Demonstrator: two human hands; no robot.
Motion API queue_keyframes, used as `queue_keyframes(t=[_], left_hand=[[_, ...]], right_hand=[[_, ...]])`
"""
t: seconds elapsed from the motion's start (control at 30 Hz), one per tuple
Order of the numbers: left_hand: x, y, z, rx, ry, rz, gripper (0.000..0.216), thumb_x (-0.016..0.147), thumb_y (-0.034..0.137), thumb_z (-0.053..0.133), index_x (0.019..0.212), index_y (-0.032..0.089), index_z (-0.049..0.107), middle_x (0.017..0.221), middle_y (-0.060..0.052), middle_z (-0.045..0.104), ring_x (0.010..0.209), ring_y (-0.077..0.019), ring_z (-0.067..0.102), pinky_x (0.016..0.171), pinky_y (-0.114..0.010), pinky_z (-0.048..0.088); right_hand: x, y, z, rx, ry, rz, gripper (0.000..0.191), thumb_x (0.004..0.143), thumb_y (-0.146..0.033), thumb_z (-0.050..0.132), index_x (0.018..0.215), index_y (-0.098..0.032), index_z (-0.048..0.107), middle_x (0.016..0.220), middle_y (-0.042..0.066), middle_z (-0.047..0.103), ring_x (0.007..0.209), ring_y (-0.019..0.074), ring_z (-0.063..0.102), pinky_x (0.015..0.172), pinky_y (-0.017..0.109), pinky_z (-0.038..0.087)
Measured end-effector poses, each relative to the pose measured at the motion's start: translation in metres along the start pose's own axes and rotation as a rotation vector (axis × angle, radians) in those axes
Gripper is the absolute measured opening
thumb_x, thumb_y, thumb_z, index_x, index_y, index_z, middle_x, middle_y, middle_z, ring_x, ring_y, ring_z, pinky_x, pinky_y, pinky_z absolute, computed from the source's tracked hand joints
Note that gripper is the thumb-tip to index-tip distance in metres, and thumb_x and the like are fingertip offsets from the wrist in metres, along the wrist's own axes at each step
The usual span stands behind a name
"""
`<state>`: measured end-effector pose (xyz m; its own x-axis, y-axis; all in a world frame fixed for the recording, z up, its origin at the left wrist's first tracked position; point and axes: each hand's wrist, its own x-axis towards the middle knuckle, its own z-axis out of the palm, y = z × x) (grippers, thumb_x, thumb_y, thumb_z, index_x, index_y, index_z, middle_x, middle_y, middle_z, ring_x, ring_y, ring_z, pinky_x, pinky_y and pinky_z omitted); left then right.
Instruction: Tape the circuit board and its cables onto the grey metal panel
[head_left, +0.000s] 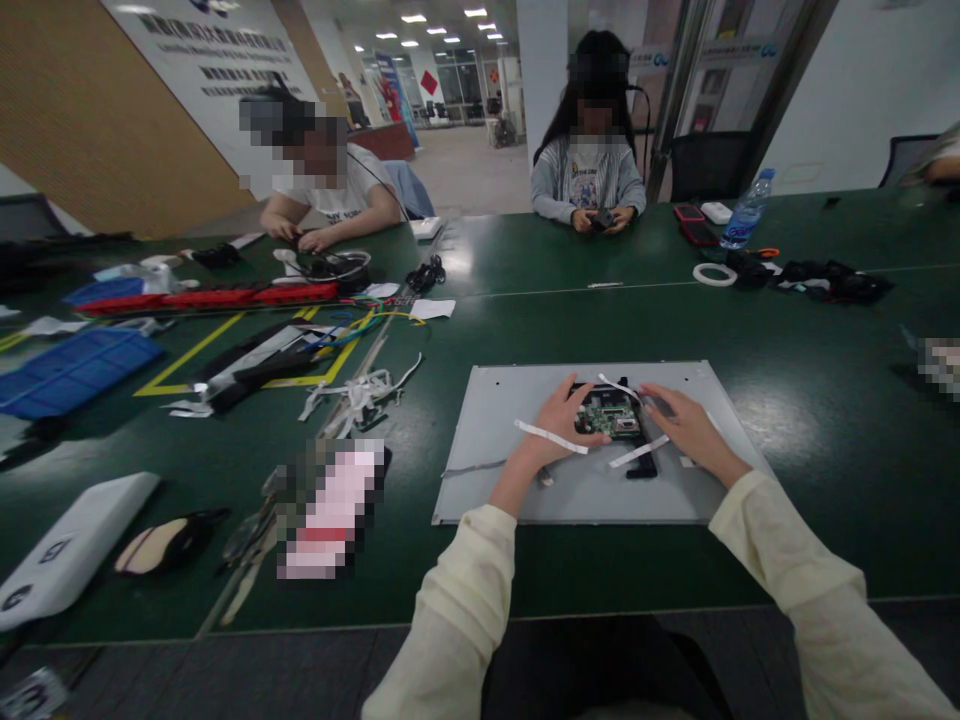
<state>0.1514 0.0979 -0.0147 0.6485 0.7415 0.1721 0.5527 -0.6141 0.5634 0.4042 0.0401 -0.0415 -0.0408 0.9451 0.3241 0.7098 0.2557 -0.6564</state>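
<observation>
A grey metal panel [517, 480] lies flat on the green table in front of me. A small green circuit board [611, 412] sits near its middle on a black patch. My left hand [559, 422] rests on the board's left side, fingers curled onto its edge. My right hand [686, 425] lies at the board's right side, fingers stretched toward it. White flat ribbon cables [550, 437] run out from under both hands, one to the left, one [637, 452] down to the right.
Loose cables and white strips [352, 395] lie left of the panel, with a blue tray [71, 368] and a red strip [210, 297] beyond. Two people sit across the table. A water bottle [746, 212], a tape roll [714, 274] and black parts [832, 280] sit at the far right.
</observation>
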Motion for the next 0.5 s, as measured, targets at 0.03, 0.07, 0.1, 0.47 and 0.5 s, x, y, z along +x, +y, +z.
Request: queue_keyframes(t=[0.03,0.07,0.1,0.47,0.5], left_hand=[[0.000,0.000,0.000,-0.001,0.000,-0.001,0.093,0.067,0.055,0.073,0.143,0.019,0.033,0.155,-0.015,0.019,0.139,-0.0329,0.029,0.112,-0.046,0.031],[0.000,0.001,-0.001,-0.001,-0.002,-0.005,0.092,0.067,0.054,0.073,0.143,0.020,0.032,0.155,-0.015,0.019,0.139,-0.0331,0.029,0.111,-0.047,0.032],[-0.001,0.001,-0.001,0.000,-0.006,-0.009,0.092,0.068,0.054,0.073,0.143,0.021,0.032,0.155,-0.015,0.018,0.139,-0.0334,0.029,0.111,-0.048,0.032],[0.011,0.027,-0.007,0.161,0.020,-0.021,0.065,0.085,0.051,0.053,0.141,0.024,0.034,0.153,-0.010,0.027,0.144,-0.0282,0.017,0.114,-0.054,0.016],[0.016,0.032,-0.006,0.162,0.024,-0.005,0.055,0.090,0.045,0.048,0.139,0.024,0.036,0.150,-0.009,0.034,0.142,-0.0258,0.023,0.114,-0.052,0.018]], right_hand=[[0.000,0.000,0.000,-0.003,-0.001,0.003,0.041,0.090,-0.038,0.046,0.127,-0.021,0.055,0.123,0.009,0.061,0.113,0.0249,0.056,0.098,0.044,0.044],[0.000,0.000,0.000,-0.006,-0.001,0.006,0.042,0.090,-0.038,0.046,0.127,-0.021,0.055,0.123,0.009,0.062,0.113,0.0252,0.056,0.099,0.045,0.043],[0.000,0.000,0.000,-0.008,0.000,0.007,0.042,0.089,-0.038,0.046,0.127,-0.022,0.055,0.123,0.009,0.062,0.113,0.0253,0.056,0.099,0.045,0.043],[0.000,0.005,0.000,-0.030,0.063,0.025,0.044,0.084,-0.039,0.056,0.122,-0.019,0.058,0.109,0.008,0.067,0.101,0.0233,0.061,0.093,0.040,0.046],[0.000,0.005,0.000,-0.034,0.069,0.020,0.044,0.083,-0.039,0.057,0.122,-0.019,0.058,0.107,0.008,0.067,0.099,0.0230,0.061,0.092,0.040,0.046]])
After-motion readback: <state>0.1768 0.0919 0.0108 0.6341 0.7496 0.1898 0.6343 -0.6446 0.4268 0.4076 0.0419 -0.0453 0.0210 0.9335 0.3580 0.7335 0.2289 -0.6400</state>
